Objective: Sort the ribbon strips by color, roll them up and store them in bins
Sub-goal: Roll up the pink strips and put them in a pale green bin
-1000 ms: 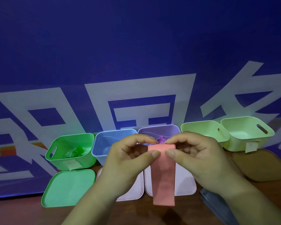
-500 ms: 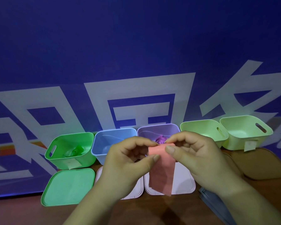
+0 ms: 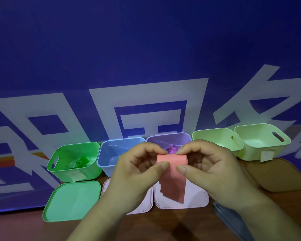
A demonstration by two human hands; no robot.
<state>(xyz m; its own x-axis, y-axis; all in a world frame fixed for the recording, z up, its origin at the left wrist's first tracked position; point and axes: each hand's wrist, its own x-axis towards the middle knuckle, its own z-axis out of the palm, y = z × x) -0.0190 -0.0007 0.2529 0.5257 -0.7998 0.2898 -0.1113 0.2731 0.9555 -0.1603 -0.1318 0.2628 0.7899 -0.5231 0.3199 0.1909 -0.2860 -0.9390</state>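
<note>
The left hand (image 3: 134,171) and the right hand (image 3: 210,169) both pinch the top of a pink strip (image 3: 174,181), with thumbs in front and fingers curled behind. The top of the strip is bent over and the rest hangs down loose. The strip is up in the air, right in front of the purple bin (image 3: 181,140). A purple roll (image 3: 172,150) sits inside the purple bin. Just left of the purple bin is a blue bin (image 3: 106,169), and further left a green bin (image 3: 59,173) with a green roll (image 3: 81,160) in it. Right of the purple bin is a pale bin (image 3: 214,138), then a second pale bin (image 3: 261,146). In front of the purple bin a pink lid (image 3: 196,197) lies flat on the desk (image 3: 163,228). Left of that lie another pink lid (image 3: 142,206) and a green lid (image 3: 73,200). A tan lid (image 3: 276,176) lies far to the right of the purple bin.
</note>
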